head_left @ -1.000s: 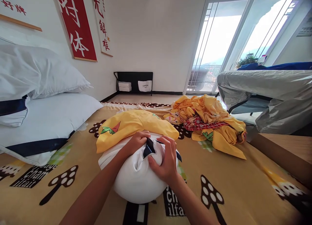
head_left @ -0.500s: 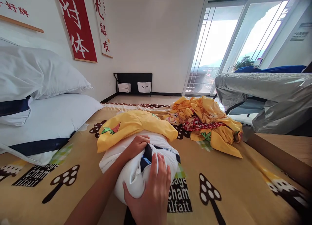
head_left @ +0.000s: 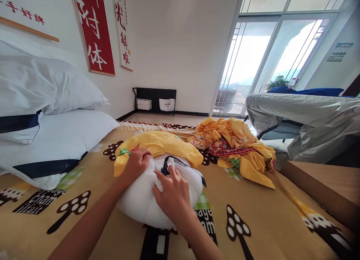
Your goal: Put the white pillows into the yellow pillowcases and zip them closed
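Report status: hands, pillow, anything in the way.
Left hand on white pillow; right hand pinching its fabric. Pillow bunched on patterned sheet. Yellow cloth at its far side.

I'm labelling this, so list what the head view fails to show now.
Head view: white fabric pillow with navy trim, partly hidden by the right grip; underside hidden by its own bulk.
Head view: red hanging scroll with white characters, top cut off by upper edge.
Head view: small white printed item on low black rack, lettering too small to read.
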A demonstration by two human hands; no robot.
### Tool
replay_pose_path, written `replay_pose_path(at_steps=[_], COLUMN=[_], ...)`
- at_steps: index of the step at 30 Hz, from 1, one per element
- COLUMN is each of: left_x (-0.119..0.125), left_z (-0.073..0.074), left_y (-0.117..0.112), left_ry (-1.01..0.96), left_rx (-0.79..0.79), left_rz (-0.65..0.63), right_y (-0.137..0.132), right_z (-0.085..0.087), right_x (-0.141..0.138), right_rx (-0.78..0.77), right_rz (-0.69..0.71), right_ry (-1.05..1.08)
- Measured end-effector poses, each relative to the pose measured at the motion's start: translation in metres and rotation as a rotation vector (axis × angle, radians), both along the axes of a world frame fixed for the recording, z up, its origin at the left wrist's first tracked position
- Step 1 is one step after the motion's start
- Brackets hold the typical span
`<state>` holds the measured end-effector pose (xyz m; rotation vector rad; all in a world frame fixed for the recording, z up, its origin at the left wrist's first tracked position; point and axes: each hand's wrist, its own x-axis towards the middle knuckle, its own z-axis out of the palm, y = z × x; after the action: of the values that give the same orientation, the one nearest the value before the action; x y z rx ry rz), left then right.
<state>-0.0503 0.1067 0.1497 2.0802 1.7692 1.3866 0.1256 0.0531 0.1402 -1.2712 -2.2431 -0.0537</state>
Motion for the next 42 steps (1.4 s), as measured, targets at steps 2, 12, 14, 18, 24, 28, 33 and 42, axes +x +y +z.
replay_pose_path(at_steps=[2,12,14,18,24,28,33,42], left_x=[-0.007,0.001,0.000,-0.013,-0.031,-0.032,-0.054,-0.055], left_z=[0.005,-0.014,-0.017,-0.018,-0.018,-0.015,-0.014,-0.008], left_y=[-0.009,0.002,0.010,0.026,0.041,0.048,0.046,0.046], left_ry=[0.197,-0.028,0.029,0.154,0.454,0.585,0.564,0.144], left_rx=[-0.108,-0.247,-0.240,-0.187,-0.204,-0.169,-0.088,-0.070], left_rz=[0.016,-0.251,-0.193,-0.063,0.046,0.069,0.121,0.203], right_y=[0.003,0.023,0.025,0.024,0.027,0.034,0.050,0.077], right_z=[0.001,0.002,0.003,0.007,0.011,0.016,0.024,0.037], right_x=[-0.001,0.007,0.006,0.008,0.009,0.004,0.008,-0.014], right_rx=[0.003,0.141,0.100,0.076,0.039,0.020,-0.014,-0.161], right_rz=[0.016,0.245,0.241,0.244,0.244,0.210,0.173,0.155], right_ry=[-0.002,0.053,0.023,-0.021,-0.036,-0.032,-0.022,-0.160])
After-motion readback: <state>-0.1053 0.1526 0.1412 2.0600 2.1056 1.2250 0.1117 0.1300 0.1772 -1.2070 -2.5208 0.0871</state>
